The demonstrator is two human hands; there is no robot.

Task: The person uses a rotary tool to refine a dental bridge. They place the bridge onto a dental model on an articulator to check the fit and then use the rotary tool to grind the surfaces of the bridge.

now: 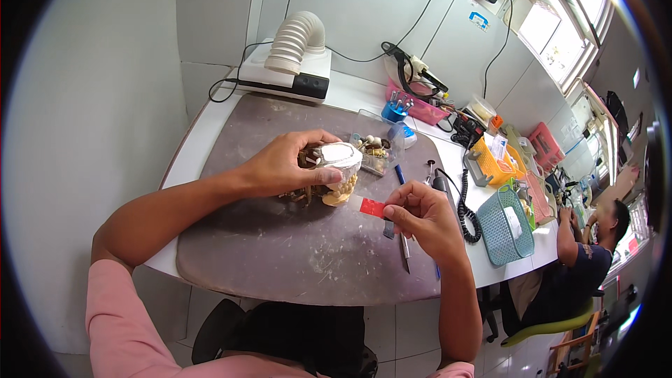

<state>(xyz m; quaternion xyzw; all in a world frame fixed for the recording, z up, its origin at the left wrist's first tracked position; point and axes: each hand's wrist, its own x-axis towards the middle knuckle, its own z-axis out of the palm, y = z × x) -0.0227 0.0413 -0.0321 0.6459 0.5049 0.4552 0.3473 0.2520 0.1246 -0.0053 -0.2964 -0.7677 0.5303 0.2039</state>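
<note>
My left hand (287, 164) is closed round a plaster dental model (341, 157) mounted on a brass-coloured articulator (299, 194), keeping it tilted just over the brown work mat. Yellowish teeth on the model face my right side. Between the thumb and fingers of my right hand (425, 220) is a strip of red articulating paper (372, 207) with a whitish end. That end lies right by the model's teeth; whether it touches them I cannot tell. Under the right hand, a knife (405, 252) rests on the mat (280, 259).
Behind the model stands a clear box (374, 161) of small parts. A white suction unit (294, 63) with a ribbed hose is at the back. To the right are a corded handpiece (441, 182), a teal basket (505, 227) and a yellow basket (498, 161). Another person (570, 273) sits farther right.
</note>
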